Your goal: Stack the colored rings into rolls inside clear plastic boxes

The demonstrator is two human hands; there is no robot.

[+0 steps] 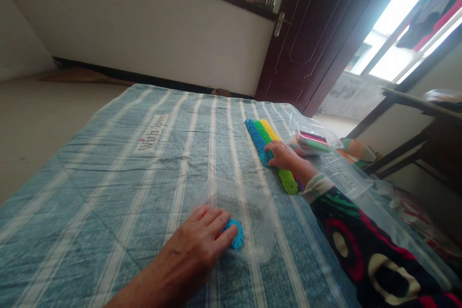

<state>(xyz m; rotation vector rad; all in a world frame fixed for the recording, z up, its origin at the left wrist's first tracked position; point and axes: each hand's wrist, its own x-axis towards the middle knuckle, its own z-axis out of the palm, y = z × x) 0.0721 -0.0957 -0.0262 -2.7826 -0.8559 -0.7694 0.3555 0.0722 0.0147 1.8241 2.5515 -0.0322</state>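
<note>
My left hand (202,236) reaches into a clear plastic box (265,231), its fingers closed around a short stack of notched plastic discs. A blue disc (237,234) faces out at the thumb end, and a little red shows between the fingers. Farther off to the right, my right hand (283,155), in a dark patterned sleeve, has its fingers bent at the near end of a blue row of discs (255,137). Beside that lie a green row (263,131) and a yellow row (270,130). Lime-green discs (288,182) extend below the wrist, with some red and purple partly hidden.
Striped blue cloth (151,187) covers the surface. Right of the rows stands a clear container (314,139) with coloured pieces inside, near a clear lid (346,175). A dark door (288,38) and a dark rack (407,154) lie beyond.
</note>
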